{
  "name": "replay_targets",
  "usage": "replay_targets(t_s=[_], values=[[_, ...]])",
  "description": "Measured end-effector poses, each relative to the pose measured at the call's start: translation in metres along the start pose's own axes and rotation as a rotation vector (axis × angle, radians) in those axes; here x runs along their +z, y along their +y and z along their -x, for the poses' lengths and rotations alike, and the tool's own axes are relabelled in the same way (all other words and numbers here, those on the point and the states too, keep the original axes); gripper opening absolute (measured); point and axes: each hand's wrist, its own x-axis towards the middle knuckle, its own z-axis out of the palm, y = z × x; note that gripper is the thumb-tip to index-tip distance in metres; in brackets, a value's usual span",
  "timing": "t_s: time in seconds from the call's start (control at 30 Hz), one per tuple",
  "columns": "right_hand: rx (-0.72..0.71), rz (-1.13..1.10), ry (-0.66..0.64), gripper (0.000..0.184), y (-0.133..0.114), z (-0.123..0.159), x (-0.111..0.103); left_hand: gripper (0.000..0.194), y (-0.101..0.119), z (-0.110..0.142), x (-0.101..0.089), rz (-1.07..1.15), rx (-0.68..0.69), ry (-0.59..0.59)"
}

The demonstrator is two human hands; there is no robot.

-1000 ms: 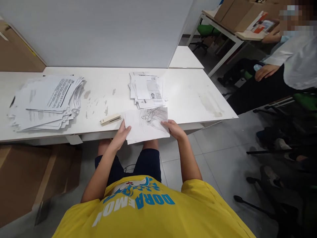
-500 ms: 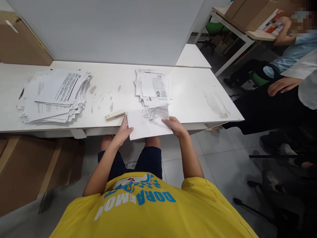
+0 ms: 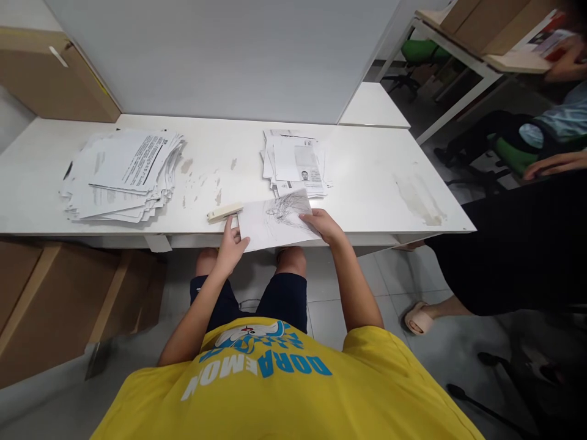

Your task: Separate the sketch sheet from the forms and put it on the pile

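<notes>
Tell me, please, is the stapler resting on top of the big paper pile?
No, the stapler lies on the bare table, beside the left hand.

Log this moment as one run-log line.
left hand: holds scribbled sheet | right hand: holds same sheet | stapler: beside left hand | small paper stack: behind sheet

White sheet w/ black scribble (image 3: 277,219), flat-ish at desk's near edge, just beside cream stapler.

large paper stack (image 3: 123,177), stapler (image 3: 224,212), cardboard box (image 3: 59,82)
</notes>
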Motion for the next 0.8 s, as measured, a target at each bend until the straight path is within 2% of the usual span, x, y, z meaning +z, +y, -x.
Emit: replay_targets(t_s=[0.1,0.17,0.23,0.33,0.43,0.5,0.6,0.8], values=[[-0.018,0.031,-0.009,0.015,-0.003,-0.004,0.001,0.083,0.003,0.015,0.004,-0.227,0.124,0.191],[-0.016,0.043,-0.014,0.015,-0.005,-0.007,0.001,0.073,0.009,0.021,0.004,-0.463,0.270,0.328],[-0.013,0.056,-0.019,0.016,-0.004,-0.009,0.002,0.063,0.019,0.016,0.001,-0.704,0.441,0.373],[-0.026,0.092,-0.010,0.017,-0.002,-0.010,0.002,0.061,0.032,-0.005,-0.010,-0.949,0.596,0.255],[-0.054,0.122,0.014,0.018,0.001,-0.010,0.002,0.062,0.038,-0.028,-0.024,-1.059,0.607,0.066],[-0.068,0.129,0.021,0.019,0.002,-0.011,0.002,0.059,0.037,-0.038,-0.031,-1.096,0.606,-0.015],[-0.081,0.138,0.010,0.020,0.003,-0.012,0.003,0.054,0.033,-0.042,-0.036,-1.110,0.626,-0.030],[-0.091,0.136,0.020,0.021,0.003,-0.012,0.003,0.051,0.028,-0.045,-0.034,-1.063,0.658,0.008]])
